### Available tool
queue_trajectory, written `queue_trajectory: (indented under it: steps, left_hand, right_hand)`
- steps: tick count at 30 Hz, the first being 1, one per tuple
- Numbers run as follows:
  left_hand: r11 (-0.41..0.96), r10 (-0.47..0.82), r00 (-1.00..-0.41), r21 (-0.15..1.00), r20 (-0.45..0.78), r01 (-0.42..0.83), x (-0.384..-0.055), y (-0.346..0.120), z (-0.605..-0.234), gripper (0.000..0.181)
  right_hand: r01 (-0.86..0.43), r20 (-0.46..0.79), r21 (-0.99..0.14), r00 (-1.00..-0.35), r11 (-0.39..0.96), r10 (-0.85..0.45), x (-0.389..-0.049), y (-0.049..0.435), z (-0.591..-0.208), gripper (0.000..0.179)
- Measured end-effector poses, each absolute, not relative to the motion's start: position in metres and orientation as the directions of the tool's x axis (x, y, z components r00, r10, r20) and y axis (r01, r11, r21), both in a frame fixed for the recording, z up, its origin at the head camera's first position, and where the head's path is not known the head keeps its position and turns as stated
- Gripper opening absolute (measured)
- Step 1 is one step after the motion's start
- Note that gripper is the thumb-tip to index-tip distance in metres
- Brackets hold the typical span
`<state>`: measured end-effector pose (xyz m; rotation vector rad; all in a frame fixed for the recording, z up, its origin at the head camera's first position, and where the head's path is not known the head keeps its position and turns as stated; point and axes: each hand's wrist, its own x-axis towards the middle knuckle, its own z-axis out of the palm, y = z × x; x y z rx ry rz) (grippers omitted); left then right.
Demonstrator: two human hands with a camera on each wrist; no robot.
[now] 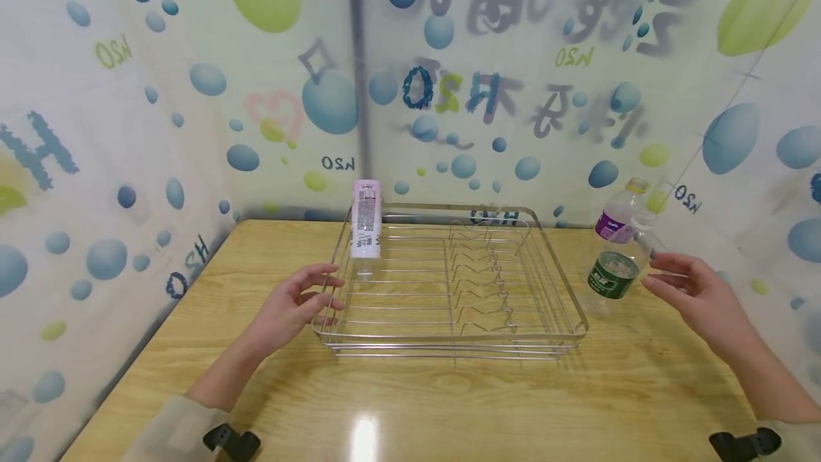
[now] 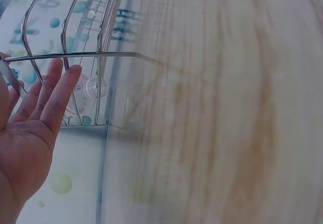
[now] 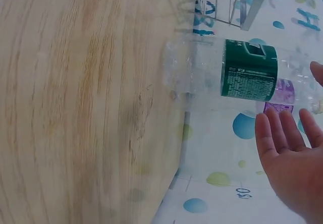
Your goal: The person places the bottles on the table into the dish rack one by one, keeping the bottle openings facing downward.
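A silver wire dish rack [image 1: 398, 337] stands on the wooden table. Beside its left wall is my left hand [image 1: 291, 312], fingers loosely bent and spread, fingertips right at the wires. In the left wrist view this hand [image 2: 35, 128] overlaps the rack's bars, with nothing in its grasp. A clear bottle with a pink-and-white label [image 1: 366, 223] stands in the rack's left part, narrower end down. To the rack's right stands a clear bottle with a green label [image 1: 612, 275]. My right hand [image 1: 699, 298] is just right of it, fingers extended and thumb apart, holding nothing.
Behind the green-labelled bottle stands another clear bottle with a purple label [image 1: 612, 227]. The rack has a row of bent wire dividers [image 1: 481, 276] in its right half. Printed curtains [image 1: 423, 148] enclose the wooden table [image 1: 410, 405] at the back and sides.
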<state>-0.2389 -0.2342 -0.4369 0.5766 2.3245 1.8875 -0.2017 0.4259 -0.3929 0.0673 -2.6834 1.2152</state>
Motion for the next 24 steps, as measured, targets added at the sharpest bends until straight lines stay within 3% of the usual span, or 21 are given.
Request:
queue_trajectory:
  steps: [10,18,24]
  left_hand:
    - [0.164,0.348,-0.923,0.959,0.163,0.231,-0.239,-0.234,-0.437,0.052]
    - [0.165,0.346,-0.925,0.96,0.16,0.228,-0.239,-0.234,-0.436,0.051]
    - [0.172,0.342,-0.926,0.958,0.162,0.231,-0.238,-0.234,-0.437,0.05]
  right_hand:
    - [-0.085,0.141,-0.742,-0.99,0.665,0.03,-0.222,0.413,-0.398,0.089]
    - [-0.079,0.126,-0.743,-0.992,0.665,0.022,-0.232,0.404,-0.4,0.084]
    - [-0.043,0.088,-0.749,-0.995,0.662,0.035,-0.235,0.401,-0.403,0.091]
